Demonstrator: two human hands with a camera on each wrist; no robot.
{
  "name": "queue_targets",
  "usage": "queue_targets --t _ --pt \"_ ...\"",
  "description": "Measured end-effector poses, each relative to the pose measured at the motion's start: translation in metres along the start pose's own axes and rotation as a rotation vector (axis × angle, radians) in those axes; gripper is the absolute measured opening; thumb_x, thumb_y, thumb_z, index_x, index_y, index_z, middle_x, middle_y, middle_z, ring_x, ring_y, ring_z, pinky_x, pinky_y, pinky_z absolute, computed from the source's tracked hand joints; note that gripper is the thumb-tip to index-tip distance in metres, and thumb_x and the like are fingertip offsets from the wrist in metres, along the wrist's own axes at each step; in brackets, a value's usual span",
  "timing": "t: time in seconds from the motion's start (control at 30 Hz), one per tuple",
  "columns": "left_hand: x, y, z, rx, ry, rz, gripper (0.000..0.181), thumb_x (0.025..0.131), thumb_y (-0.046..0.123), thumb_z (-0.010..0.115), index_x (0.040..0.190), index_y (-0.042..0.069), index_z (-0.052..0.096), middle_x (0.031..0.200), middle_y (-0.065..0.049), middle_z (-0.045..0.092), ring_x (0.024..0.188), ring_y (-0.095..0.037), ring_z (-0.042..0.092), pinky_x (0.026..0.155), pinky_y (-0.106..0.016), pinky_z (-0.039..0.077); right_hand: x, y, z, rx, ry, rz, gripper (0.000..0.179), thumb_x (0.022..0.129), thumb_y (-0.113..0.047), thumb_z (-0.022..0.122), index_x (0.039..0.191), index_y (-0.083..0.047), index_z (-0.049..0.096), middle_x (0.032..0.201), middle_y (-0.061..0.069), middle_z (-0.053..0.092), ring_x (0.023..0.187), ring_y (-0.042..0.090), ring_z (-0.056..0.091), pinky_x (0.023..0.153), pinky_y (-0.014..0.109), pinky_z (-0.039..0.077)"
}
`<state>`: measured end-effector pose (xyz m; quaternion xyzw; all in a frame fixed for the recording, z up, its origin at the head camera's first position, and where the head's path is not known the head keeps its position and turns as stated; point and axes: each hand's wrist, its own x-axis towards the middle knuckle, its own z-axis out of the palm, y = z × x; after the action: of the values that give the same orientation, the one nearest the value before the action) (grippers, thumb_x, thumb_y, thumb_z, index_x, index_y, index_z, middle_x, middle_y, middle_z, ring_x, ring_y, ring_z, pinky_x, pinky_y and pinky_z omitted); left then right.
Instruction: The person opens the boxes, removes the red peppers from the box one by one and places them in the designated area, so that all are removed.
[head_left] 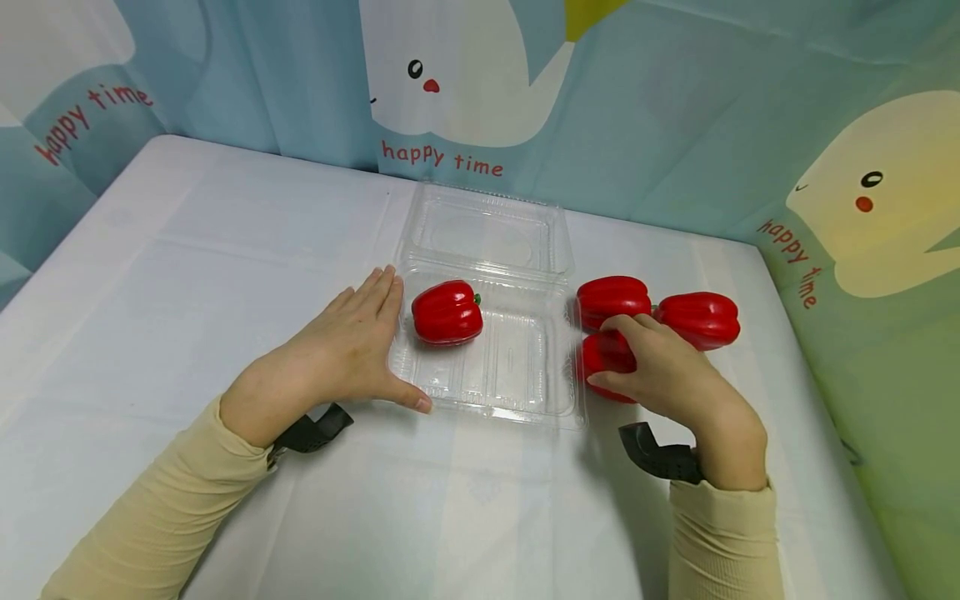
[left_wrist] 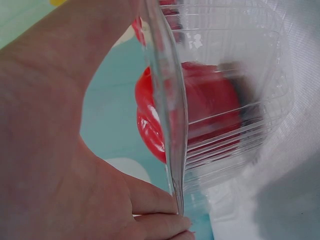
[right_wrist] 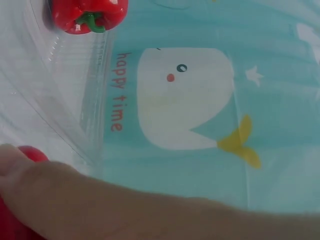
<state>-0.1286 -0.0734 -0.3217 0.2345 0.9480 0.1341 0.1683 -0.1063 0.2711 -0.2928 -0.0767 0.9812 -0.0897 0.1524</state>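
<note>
A clear plastic clamshell container lies with its lid folded back, and one red bell pepper sits in its left part. My left hand rests along the container's left rim, fingers straight and thumb spread at the front corner. Just right of the container, my right hand grips another red bell pepper between thumb and fingers. The left wrist view shows the pepper through the container's side wall. In the right wrist view the held pepper is mostly hidden behind the hand.
Two more red bell peppers, one behind the right hand and one farther right, lie on the white-covered table. The lid reaches back towards a printed curtain along the table's far edge.
</note>
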Motion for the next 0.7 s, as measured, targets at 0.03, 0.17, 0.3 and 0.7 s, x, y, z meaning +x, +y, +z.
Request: queue_targets --t 0.03,0.17,0.3,0.7 --pt "0.0001 0.0001 -0.0001 0.002 0.0 -0.001 0.142 0.063 0.075 0.077 0.156 -0.007 0.006 0.166 -0.022 0.001 0.155 -0.037 0.0 0.123 -0.058 0.012 -0.0001 -0.0005 -0.0001 -0.005 0.004 0.001 0.066 0.082 -0.034 0.08 0.134 -0.004 0.052 0.129 0.021 0.056 0.118 0.04 0.054 0.094 0.06 0.051" --pt "0.0 0.0005 -0.0002 0.001 -0.002 -0.003 0.141 0.064 0.074 0.077 0.156 -0.007 0.006 0.166 -0.022 0.001 0.155 -0.037 0.0 0.123 -0.058 0.012 -0.0003 -0.0024 0.0003 -0.02 0.0 0.008 0.069 0.082 -0.036 0.08 0.136 -0.005 0.051 0.129 0.022 0.056 0.118 0.041 0.054 0.092 0.061 0.051" --pt "0.0004 0.0009 0.0001 -0.003 -0.002 -0.005 0.141 0.064 0.074 0.077 0.156 -0.006 0.007 0.166 -0.021 0.002 0.155 -0.037 0.0 0.123 -0.058 0.011 -0.0019 -0.0033 -0.0004 -0.015 -0.025 0.019 0.072 0.081 -0.036 0.081 0.139 -0.006 0.05 0.131 0.022 0.054 0.119 0.042 0.053 0.091 0.061 0.052" --pt "0.0001 -0.0003 0.0002 -0.002 0.0 -0.006 0.141 0.064 0.074 0.077 0.156 -0.006 0.007 0.166 -0.021 0.001 0.155 -0.036 -0.001 0.123 -0.058 0.011 -0.0059 -0.0032 -0.0012 -0.028 -0.012 -0.022 0.065 0.081 -0.025 0.08 0.136 -0.006 0.052 0.133 0.023 0.054 0.12 0.042 0.052 0.094 0.061 0.051"
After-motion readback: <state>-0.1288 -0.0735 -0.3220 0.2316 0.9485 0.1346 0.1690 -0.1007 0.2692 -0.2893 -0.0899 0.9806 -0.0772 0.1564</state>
